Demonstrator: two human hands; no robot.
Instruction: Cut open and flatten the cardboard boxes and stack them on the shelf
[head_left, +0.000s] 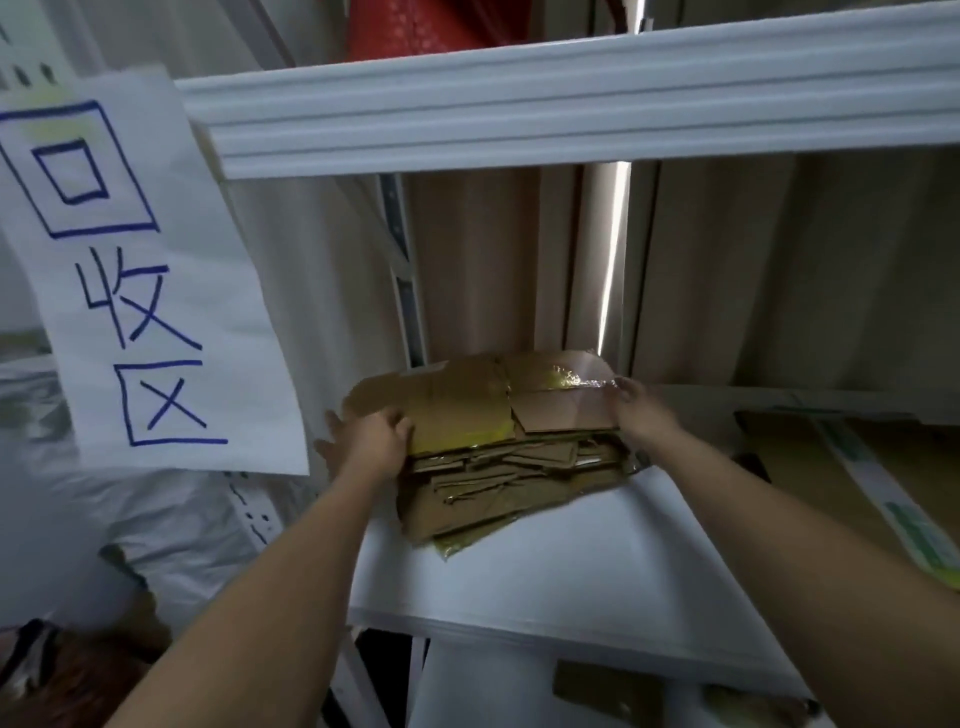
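Two bare forearms extend from the lower frame edge toward one white shelf. One stack of flattened cardboard lies on the shelf board, toward its rear left; the number of sheets in it cannot be counted, as the edges overlap and blur.

The left hand is at the stack's left edge. Its thumb lies over the edge of the top sheet and its other fingers spread beside and below that edge, so the hand holds the sheet at this side. The right hand is at the stack's right edge, fingers bent onto the top sheet's right end; whether they pinch it or only press on it cannot be told. The top sheet spans between the two sets of fingers, with glossy yellowish tape on it.

Right of the right-hand fingers, one further flat cardboard piece with green-and-white tape lies on the adjoining shelf. Left of the left-hand fingers, one white paper sign with three blue handwritten characters hangs. Beyond the fingertips, beige curtains hang behind the shelf. Above, one white shelf beam crosses the view.
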